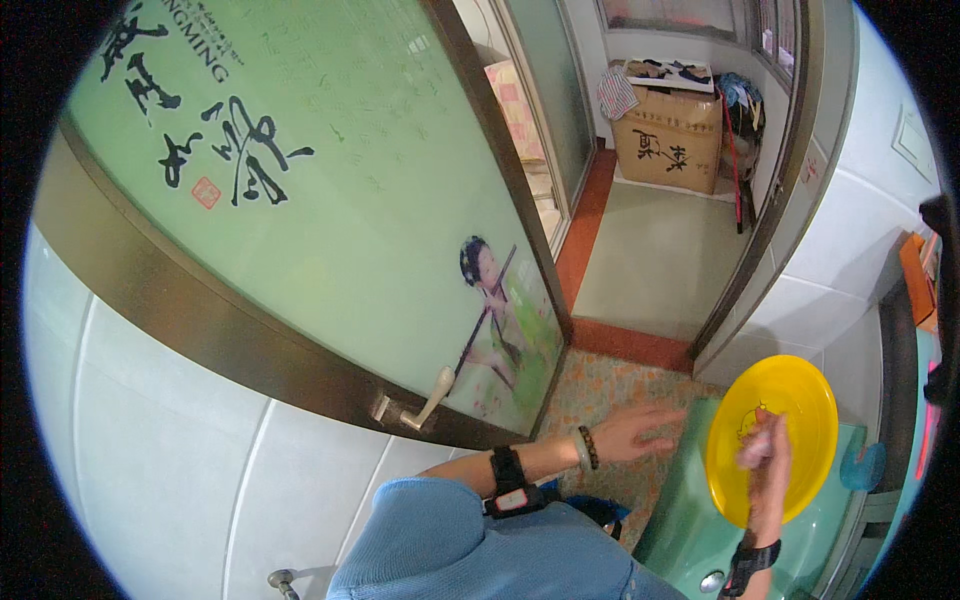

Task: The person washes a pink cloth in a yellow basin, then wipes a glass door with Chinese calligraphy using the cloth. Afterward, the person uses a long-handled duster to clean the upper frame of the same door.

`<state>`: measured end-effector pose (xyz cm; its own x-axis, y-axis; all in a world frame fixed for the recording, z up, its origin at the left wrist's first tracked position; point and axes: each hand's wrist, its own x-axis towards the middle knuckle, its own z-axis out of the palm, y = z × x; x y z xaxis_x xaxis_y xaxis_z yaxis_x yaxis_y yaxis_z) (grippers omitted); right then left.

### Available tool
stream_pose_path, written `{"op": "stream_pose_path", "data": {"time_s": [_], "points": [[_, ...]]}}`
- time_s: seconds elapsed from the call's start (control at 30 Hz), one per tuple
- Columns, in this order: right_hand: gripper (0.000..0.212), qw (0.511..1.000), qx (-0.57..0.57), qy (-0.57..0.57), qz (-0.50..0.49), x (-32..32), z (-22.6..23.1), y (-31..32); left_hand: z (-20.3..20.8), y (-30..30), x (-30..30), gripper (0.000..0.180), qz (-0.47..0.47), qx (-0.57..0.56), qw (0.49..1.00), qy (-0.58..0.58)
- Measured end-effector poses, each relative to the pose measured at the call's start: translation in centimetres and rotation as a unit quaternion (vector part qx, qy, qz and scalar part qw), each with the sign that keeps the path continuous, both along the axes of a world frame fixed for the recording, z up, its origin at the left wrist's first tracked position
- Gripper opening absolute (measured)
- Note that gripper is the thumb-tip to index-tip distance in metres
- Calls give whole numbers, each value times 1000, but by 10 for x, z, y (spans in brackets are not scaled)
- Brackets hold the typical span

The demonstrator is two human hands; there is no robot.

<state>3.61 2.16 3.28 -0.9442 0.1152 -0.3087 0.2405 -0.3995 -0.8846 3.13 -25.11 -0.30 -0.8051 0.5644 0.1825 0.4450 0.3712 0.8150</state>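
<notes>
A round yellow basin (818,440) rests on the green glass washstand (690,535), at the right. Over its inside is my right hand (770,455), slightly smeared by motion, with the fingers curled in. A pale pinkish patch shows at those fingers; what it is, I cannot make out. Dark line markings show on the basin's inner surface beside the fingers. My left hand (635,432) hovers left of the basin, near the washstand's edge, fingers stretched out and nothing in them. A bead bracelet and a pale bangle circle the left wrist, and each forearm wears a black strap.
A green glass door (350,200) with a lever handle (430,400) stands at the left. Beyond the doorway, a large cardboard box (668,140) sits by the far wall. A metal drain (712,581) and a blue-green item (862,466) are near the basin.
</notes>
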Motion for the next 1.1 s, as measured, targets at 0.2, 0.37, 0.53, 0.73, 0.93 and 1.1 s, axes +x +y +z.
{"op": "stream_pose_path", "data": {"time_s": [0.2,0.37,0.53,0.73,0.93,1.1], "points": [[52,967,-42,58,243,22,9,-127,1,-33,35,53,45,66,994,-81],[47,948,80,70,299,23,9,-168,12,-91,60,44,162,2,969,-188],[35,943,156,15,294,24,-3,-183,30,-128,76,36,183,86,979,-17],[41,833,407,209,311,30,-18,-202,47,-148,87,36,208,80,972,71],[36,920,80,95,372,30,-22,-237,56,-154,90,39,213,58,964,148],[35,862,-326,-109,372,31,-31,-264,47,-158,95,42,144,-29,972,182]]}}
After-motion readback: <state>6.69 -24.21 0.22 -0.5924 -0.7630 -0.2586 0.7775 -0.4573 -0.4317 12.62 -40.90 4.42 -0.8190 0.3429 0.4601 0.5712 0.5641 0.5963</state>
